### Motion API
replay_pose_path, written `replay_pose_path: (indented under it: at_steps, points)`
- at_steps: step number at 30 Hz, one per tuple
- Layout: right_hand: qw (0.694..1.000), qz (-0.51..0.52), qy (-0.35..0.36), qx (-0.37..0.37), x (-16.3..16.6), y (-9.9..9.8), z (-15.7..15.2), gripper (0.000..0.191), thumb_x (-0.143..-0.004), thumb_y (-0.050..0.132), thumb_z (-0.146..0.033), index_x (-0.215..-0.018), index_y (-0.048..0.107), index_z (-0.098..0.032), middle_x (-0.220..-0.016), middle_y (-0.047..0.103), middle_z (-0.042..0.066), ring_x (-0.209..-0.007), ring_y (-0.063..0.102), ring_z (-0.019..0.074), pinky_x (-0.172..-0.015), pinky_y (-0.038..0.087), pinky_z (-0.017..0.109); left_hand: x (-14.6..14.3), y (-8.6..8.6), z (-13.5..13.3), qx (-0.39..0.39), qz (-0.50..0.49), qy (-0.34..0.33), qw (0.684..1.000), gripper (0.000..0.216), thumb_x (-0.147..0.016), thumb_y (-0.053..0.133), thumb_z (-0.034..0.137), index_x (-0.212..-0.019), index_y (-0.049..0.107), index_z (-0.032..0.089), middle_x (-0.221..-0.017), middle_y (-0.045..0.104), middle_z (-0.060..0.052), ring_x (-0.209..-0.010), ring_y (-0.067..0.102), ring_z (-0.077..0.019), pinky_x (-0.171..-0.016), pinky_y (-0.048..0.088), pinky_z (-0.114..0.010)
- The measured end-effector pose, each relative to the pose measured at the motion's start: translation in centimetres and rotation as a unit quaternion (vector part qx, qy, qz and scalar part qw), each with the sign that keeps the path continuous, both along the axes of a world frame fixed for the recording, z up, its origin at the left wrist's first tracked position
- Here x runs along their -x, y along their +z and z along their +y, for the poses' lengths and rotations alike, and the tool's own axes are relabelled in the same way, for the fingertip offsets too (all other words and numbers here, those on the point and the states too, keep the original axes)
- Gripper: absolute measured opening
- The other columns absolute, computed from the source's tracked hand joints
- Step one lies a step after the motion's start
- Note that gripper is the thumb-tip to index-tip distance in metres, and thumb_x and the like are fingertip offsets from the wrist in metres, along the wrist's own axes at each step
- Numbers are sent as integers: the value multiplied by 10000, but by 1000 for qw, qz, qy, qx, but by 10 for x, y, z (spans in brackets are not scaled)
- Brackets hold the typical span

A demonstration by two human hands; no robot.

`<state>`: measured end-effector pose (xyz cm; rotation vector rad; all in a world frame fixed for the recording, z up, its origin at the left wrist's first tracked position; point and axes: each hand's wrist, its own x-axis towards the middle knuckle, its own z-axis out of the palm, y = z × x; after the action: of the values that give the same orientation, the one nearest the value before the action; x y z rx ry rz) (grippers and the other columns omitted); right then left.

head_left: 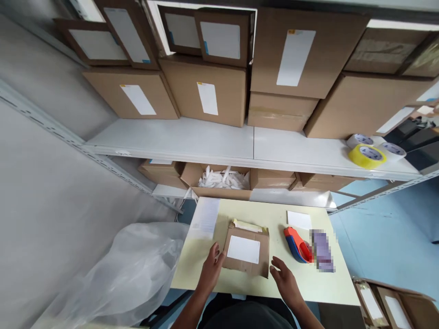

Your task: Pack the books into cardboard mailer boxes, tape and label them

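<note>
A small brown cardboard box (236,268) lies on the cream table, a blank-looking white label (243,249) on its top. Along its far edge is a strip of yellowish tape (249,226). My left hand (211,266) is at the box's left side, fingers apart and slightly bent; whether the fingertips touch the cardboard I cannot tell. Just off the near right corner, my right hand (283,278) is open with nothing in it. To the right of the box rests a red and blue tape dispenser (297,246).
A white card (299,220), a paper sheet (206,218) and a blurred purple item (321,251) lie on the table (277,210). Behind stands a shelf (206,137) with cartons and tape rolls (366,156). A plastic bag (147,269) bulges at the left; an open carton (416,306) sits lower right.
</note>
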<state>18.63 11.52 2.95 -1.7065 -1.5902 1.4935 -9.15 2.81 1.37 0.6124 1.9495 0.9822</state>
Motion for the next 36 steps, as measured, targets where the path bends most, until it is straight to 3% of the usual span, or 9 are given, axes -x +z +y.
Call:
replay_pose_path:
  at_steps: [3, 5, 10, 18, 23, 26, 30, 33, 36]
  points:
    - [1000, 14, 8, 12, 19, 9, 11, 740, -738, 618, -678, -1236, 653, -133, -1205, 731, 216, -971, 755, 339, -809, 608, 419, 3, 12, 20, 39, 11, -77, 996, 612, -885, 508, 445, -1433, 476, 174, -1451, 587, -170, -1321, 577, -308, -1070, 464, -416]
    - [1000, 28, 14, 2, 26, 19, 18, 724, -761, 614, -672, -1255, 635, -143, -1194, 735, 192, -972, 754, 331, -775, 613, 396, 2, 19, 25, 6, 32, -110, 993, 599, -878, 514, 381, -1444, 479, 188, -1416, 621, -145, -1298, 596, -288, -1064, 469, -393]
    - [998, 13, 15, -62, 15, 36, 25, 539, -839, 582, -597, -1196, 676, -205, -1211, 739, 129, -1136, 696, 309, -904, 582, 373, 3, 25, 7, -128, 86, -105, 983, 584, -853, 511, 275, -1433, 491, 212, -1482, 570, -101, -1375, 527, -244, -1156, 398, -385]
    - [998, -51, 25, -24, -5, 6, 13, 592, -715, 591, -532, -1177, 692, -177, -1016, 786, 130, -924, 760, 312, -790, 589, 397, 5, 13, -14, -124, -44, -99, 986, 540, -863, 455, 276, -1391, 540, 199, -1337, 685, -88, -1273, 617, -243, -1101, 460, -381]
    - [993, -91, 33, -68, -15, 29, 18, 465, -788, 554, -544, -1074, 709, -212, -1110, 774, 138, -942, 768, 315, -846, 594, 425, 30, 8, -4, -124, -41, -83, 988, 470, -887, 464, 310, -1324, 612, 219, -1324, 690, -74, -1245, 630, -237, -1082, 473, -358]
    - [988, -103, 9, -118, -10, 62, 25, 433, -835, 561, -570, -1056, 715, -230, -1106, 772, 126, -981, 750, 313, -862, 595, 420, 67, 4, 18, -65, 87, -52, 993, 466, -902, 482, 288, -1348, 586, 204, -1398, 635, -93, -1315, 571, -243, -1145, 406, -378]
    - [984, -105, -8, -146, 25, 104, 22, 459, -880, 569, -605, -1096, 717, -228, -876, 766, 85, -796, 734, 268, -742, 592, 368, 121, -3, 57, 110, 273, -30, 955, 595, -913, 548, 295, -1464, 438, 99, -1521, 490, -192, -1431, 428, -305, -1182, 332, -415]
    - [988, -84, 36, -123, 63, 120, 12, 526, -887, 553, -660, -1091, 731, -209, -601, 636, 8, -536, 607, 197, -553, 525, 307, 150, -12, 75, 188, 274, -17, 943, 586, -939, 542, 329, -1446, 430, 58, -1442, 531, -265, -1348, 510, -364, -1077, 426, -448]
    - [984, -68, 95, -131, 97, 123, 4, 561, -873, 556, -698, -1028, 762, -200, -522, 538, -23, -464, 506, 160, -477, 442, 276, 165, -20, 79, 216, 257, -26, 941, 460, -925, 575, 338, -1315, 547, 96, -1303, 631, -244, -1250, 589, -371, -988, 480, -453]
